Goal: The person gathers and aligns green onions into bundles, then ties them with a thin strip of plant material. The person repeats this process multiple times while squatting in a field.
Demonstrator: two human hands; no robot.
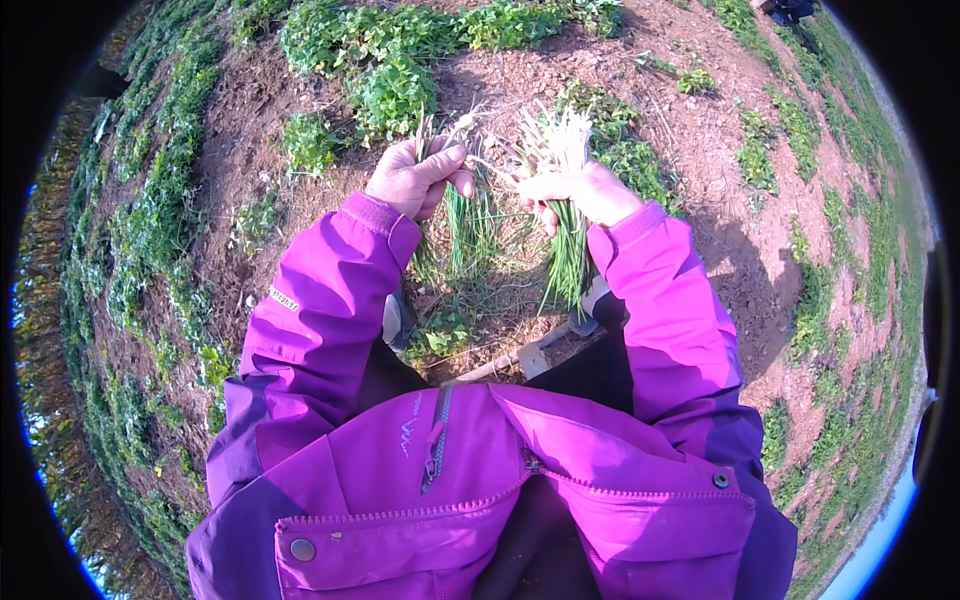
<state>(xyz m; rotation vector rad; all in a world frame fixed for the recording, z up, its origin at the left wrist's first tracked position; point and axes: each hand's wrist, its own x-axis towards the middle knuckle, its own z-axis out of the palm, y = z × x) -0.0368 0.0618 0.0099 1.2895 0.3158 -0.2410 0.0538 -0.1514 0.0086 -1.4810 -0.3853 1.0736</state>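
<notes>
My right hand (581, 193) grips a thick bunch of green-stalked allium plants (568, 247), white root ends up and leaves hanging down. My left hand (424, 178) is closed on a thinner bundle of similar stalks (425, 251), with dry tips sticking up above the fingers. A pale strand spans the space between the hands. More green stalks (469, 225) show between the hands, over dry straw; whether they lie on the ground or hang cannot be told.
A wooden-handled tool (499, 365) with a metal part lies on the soil between my feet. Leafy plants (394, 94) grow ahead, and long green rows (169, 195) run at the left. Part of another person (787, 9) shows at the far upper right.
</notes>
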